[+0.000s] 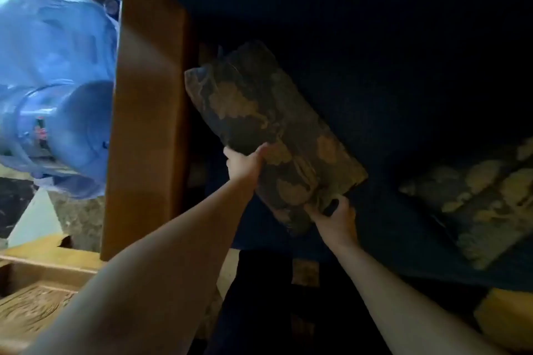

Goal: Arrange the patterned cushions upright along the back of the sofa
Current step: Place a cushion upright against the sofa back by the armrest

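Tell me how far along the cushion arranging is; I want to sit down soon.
Nothing looks finished. The left hand and right hand grip one patterned cushion at the wooden armrest end. A second cushion still lies flat on the seat.

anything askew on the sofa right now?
Yes. The cushion on the right lies flat and skewed on the seat, not upright against the back. The held cushion is tilted too, gripped by the left hand and right hand. No damage shows; the frame is dark.
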